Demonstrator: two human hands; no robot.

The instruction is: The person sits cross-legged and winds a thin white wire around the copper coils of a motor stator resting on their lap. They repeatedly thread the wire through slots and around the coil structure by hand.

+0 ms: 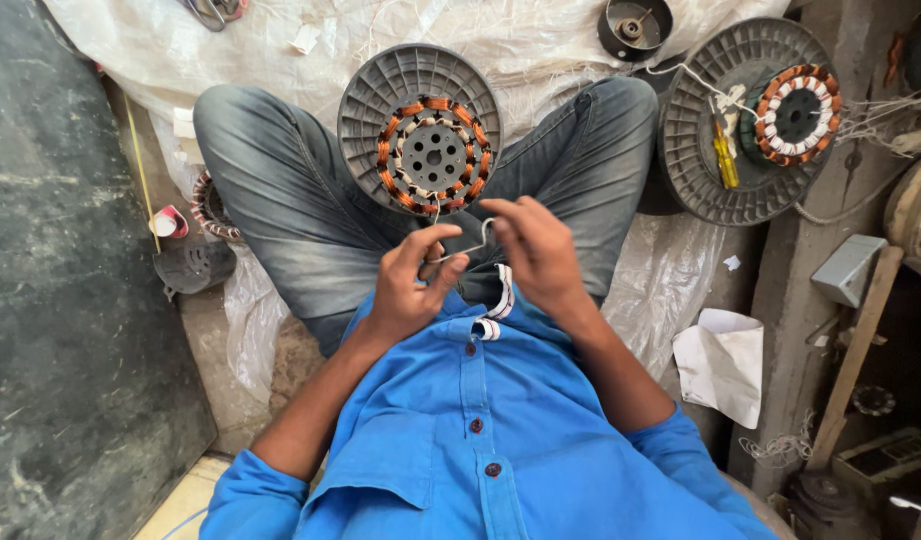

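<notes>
Wire runs sideways between both grips, just below the copper-wound motor coil; left hand and right hand each pinch it.

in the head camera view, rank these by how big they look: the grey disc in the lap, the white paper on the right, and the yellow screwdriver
1. Grey disc in the lap: largest, though nearer the camera.
2. White paper.
3. Yellow screwdriver: clearly smallest.
</notes>
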